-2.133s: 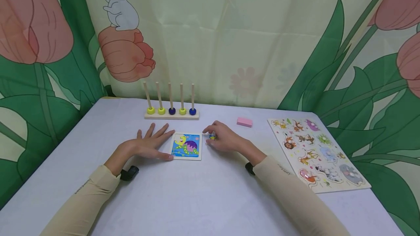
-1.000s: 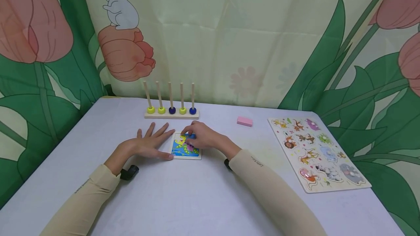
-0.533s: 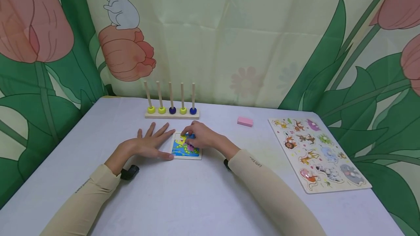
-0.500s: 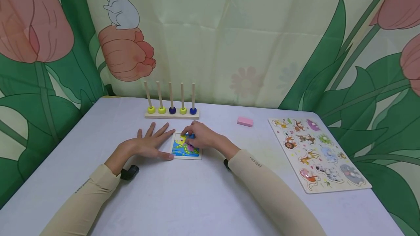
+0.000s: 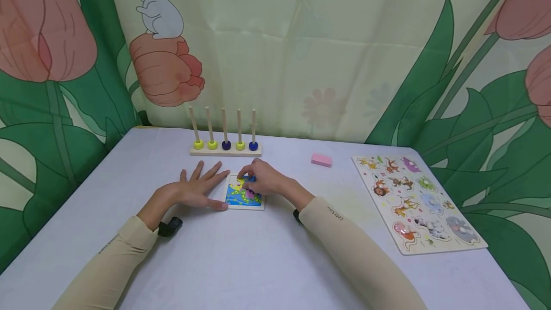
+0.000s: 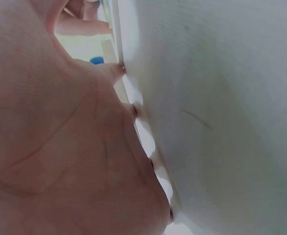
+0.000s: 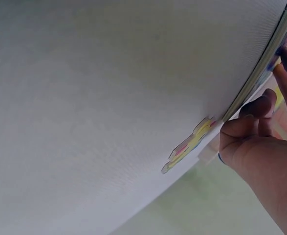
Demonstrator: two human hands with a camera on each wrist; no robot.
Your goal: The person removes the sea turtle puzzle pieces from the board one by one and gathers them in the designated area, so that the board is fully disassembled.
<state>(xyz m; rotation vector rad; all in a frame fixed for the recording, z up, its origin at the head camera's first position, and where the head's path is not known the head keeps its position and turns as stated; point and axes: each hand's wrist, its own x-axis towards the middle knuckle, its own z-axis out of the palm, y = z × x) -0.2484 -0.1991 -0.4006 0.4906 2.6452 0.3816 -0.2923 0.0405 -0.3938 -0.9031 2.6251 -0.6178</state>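
Note:
A square turtle puzzle (image 5: 243, 200) in a pale wooden frame lies flat on the table. My left hand (image 5: 195, 193) rests on the cloth at its left with fingers spread, the thumb touching the lower left corner. My right hand (image 5: 267, 181) is over the puzzle's upper right part, covering much of the turtle's shell. In the right wrist view, its thumb and finger pinch at a dark purple puzzle piece (image 7: 273, 63); that piece's outline is mostly hidden. A loose, flat yellow and pink puzzle piece (image 7: 189, 146) lies on the cloth nearby, hidden by the hand in the head view.
Behind the puzzle stands a wooden peg rack (image 5: 225, 152) with yellow and dark blue beads. A pink block (image 5: 321, 160) sits to the right of it. An animal peg puzzle board (image 5: 396, 219) lies at the table's right side, and a printed curtain (image 5: 275, 61) hangs behind.
From beside the puzzle, my right hand has moved left onto its shell area. Over the last second it has stayed there. My left hand keeps its place.

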